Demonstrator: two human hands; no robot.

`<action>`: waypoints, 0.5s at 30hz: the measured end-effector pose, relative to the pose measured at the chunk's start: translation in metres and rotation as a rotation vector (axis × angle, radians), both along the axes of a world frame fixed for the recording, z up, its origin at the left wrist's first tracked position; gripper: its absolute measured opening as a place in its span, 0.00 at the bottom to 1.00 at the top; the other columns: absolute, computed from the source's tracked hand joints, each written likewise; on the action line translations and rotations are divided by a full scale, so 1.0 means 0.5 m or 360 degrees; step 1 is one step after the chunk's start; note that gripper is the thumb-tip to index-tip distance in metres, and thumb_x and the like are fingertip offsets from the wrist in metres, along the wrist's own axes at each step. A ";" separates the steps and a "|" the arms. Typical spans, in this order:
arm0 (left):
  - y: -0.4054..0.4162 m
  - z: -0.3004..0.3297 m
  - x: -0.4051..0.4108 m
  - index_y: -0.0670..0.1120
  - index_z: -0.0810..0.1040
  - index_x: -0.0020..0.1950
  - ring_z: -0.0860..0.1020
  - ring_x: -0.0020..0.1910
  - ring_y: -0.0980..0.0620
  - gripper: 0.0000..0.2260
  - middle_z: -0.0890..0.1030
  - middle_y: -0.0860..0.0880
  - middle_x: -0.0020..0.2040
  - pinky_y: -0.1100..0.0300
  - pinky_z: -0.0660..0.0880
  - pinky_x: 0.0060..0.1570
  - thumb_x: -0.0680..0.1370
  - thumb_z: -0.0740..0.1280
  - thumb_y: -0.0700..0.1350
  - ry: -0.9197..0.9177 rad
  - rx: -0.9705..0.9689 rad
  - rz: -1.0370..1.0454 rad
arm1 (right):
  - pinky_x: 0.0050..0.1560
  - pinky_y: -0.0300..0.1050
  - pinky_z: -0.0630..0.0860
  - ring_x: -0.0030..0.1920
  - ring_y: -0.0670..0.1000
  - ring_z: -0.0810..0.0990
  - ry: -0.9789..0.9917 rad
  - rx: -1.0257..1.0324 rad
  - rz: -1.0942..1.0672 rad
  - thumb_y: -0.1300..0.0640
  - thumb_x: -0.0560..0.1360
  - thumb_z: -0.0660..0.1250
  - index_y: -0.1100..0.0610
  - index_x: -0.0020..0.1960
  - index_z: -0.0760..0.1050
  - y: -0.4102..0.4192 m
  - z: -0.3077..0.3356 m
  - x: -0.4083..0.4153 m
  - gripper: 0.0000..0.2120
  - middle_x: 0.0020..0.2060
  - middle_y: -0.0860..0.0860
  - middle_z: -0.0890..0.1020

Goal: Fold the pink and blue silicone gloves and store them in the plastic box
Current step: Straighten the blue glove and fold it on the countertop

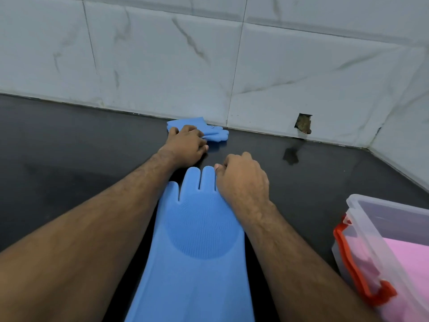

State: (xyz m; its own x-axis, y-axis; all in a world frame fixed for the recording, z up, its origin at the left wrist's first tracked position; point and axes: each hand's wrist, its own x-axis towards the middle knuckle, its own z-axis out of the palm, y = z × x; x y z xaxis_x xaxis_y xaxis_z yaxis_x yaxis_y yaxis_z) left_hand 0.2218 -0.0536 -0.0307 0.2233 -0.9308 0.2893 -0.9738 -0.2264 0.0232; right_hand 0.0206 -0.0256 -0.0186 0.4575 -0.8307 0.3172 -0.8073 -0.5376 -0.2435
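A blue silicone glove (199,240) lies flat on the black counter, fingers pointing away from me, bristle circle facing up. My right hand (243,180) pinches its right-side fingers, which are hidden under the hand. A second blue glove (213,132), folded, sits near the wall. My left hand (188,145) rests on its near edge with fingers curled over it. The clear plastic box (371,219) with an orange latch stands at the lower right. Pink glove material (406,263) lies inside it.
The black counter (69,147) meets a white marble-tiled wall (162,54) at the back and right. A broken hole in the tile (303,123) sits above a dark smudge (290,156) on the counter.
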 end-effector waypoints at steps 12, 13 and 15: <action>0.138 0.046 -0.076 0.40 0.84 0.58 0.82 0.50 0.42 0.12 0.84 0.45 0.58 0.48 0.79 0.45 0.76 0.68 0.33 -0.0120 -0.1090 -0.0173 | 0.58 0.52 0.72 0.56 0.55 0.76 -0.0128 -0.0139 0.0197 0.46 0.83 0.62 0.54 0.59 0.77 0.019 0.018 -0.002 0.14 0.55 0.52 0.79; 0.155 0.053 -0.086 0.40 0.83 0.59 0.82 0.52 0.43 0.12 0.83 0.46 0.59 0.49 0.80 0.46 0.78 0.66 0.35 -0.0013 -0.1148 -0.0149 | 0.59 0.52 0.71 0.56 0.55 0.76 -0.0149 -0.0132 0.0237 0.46 0.83 0.62 0.55 0.58 0.76 0.024 0.022 -0.001 0.13 0.54 0.52 0.79; 0.185 0.065 -0.102 0.42 0.83 0.61 0.81 0.55 0.46 0.12 0.83 0.49 0.61 0.49 0.80 0.49 0.81 0.64 0.38 0.0167 -0.1226 -0.0132 | 0.60 0.54 0.70 0.55 0.55 0.77 -0.0238 -0.0086 0.0312 0.46 0.83 0.62 0.54 0.54 0.73 0.031 0.028 0.001 0.11 0.50 0.50 0.81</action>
State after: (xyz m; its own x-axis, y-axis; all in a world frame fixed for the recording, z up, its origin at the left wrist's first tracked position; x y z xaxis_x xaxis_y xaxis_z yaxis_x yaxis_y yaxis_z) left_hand 0.1707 0.0390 0.0020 0.2237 -0.4912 0.8419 -0.9708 -0.0358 0.2370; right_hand 0.0208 -0.0102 -0.0046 0.5528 -0.7109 0.4348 -0.6435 -0.6957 -0.3192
